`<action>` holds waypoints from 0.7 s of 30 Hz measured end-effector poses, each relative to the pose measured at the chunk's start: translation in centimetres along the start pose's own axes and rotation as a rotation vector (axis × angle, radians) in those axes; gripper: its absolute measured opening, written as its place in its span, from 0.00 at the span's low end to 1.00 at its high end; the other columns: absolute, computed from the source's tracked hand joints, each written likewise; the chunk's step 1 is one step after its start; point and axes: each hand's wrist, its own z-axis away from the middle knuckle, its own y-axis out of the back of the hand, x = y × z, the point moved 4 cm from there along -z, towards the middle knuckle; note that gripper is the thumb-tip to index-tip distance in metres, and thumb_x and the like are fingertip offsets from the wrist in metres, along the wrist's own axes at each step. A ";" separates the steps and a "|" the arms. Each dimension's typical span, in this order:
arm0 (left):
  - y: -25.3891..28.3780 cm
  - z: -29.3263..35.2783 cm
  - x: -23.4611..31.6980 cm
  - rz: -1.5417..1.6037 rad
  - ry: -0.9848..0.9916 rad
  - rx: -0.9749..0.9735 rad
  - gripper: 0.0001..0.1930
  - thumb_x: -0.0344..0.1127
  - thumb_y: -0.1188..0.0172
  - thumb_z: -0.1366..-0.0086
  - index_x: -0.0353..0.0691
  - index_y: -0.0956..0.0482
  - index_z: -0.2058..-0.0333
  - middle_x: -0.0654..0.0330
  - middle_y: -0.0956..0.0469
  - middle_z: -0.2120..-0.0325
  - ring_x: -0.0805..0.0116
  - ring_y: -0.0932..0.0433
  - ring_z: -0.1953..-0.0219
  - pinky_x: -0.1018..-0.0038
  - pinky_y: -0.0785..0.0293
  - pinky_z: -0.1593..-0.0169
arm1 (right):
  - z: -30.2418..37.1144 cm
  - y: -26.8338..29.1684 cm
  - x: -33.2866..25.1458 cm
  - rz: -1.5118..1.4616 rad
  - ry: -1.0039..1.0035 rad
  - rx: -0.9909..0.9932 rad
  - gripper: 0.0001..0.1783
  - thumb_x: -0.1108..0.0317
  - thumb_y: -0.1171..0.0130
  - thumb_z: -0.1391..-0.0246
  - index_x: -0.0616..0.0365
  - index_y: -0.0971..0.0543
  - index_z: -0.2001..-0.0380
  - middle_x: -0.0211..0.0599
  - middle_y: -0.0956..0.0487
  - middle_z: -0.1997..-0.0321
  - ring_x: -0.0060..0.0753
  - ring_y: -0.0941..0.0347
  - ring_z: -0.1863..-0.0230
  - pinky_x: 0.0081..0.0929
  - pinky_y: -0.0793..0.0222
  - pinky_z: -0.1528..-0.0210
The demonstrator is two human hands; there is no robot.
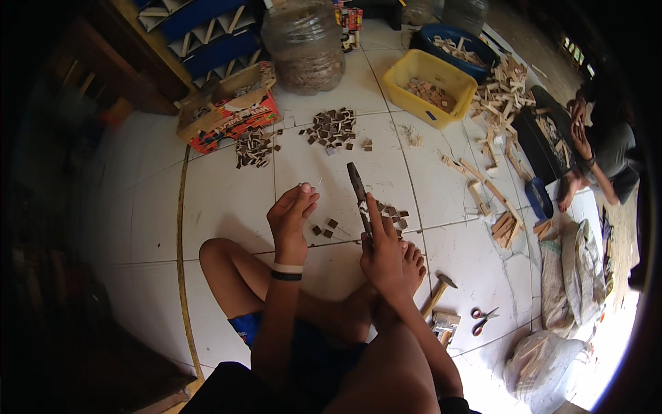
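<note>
"What is held by the right hand?"
"A long, dark, narrow tool, clamped by the fingers above the white tiled floor."
"And by the left hand?"
"Cannot be told; its fingertips are curled together."

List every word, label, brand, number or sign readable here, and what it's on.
Red-and-orange cardboard box: large lettering on its side; printed words and brands not copied here.
Blue shorts: small pale mark near the hem, too small to read.
Yellow tub: dark blue patch on its side, no lettering discernible.
Red patterned item, top edge: any print too small to read.
</note>
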 end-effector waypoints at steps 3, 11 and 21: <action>0.3 0.1 1.0 0.021 -0.025 -0.054 0.19 0.42 0.29 0.30 0.34 0.17 0.50 0.57 0.15 0.54 0.63 0.15 0.48 0.70 0.20 0.41 | 0.6 0.2 -0.4 -0.038 0.061 -0.047 0.49 0.79 0.41 0.41 0.37 0.44 0.20 0.54 0.25 0.50 0.61 0.24 0.52 0.50 0.27 0.48; -0.1 0.9 2.1 0.085 0.066 -0.168 0.20 0.41 0.33 0.27 0.32 0.20 0.44 0.55 0.16 0.51 0.58 0.18 0.41 0.65 0.25 0.33 | 1.4 0.1 -0.9 0.017 0.140 -0.160 0.52 0.83 0.42 0.45 0.38 0.44 0.19 0.53 0.26 0.50 0.59 0.25 0.51 0.51 0.28 0.47; 0.0 1.3 2.4 0.077 -0.130 -0.120 0.18 0.30 0.31 0.31 0.32 0.19 0.45 0.56 0.16 0.50 0.65 0.18 0.44 0.69 0.24 0.35 | 2.3 1.2 -1.8 0.153 0.159 -0.170 0.52 0.85 0.42 0.48 0.41 0.42 0.20 0.50 0.24 0.52 0.56 0.25 0.52 0.47 0.29 0.47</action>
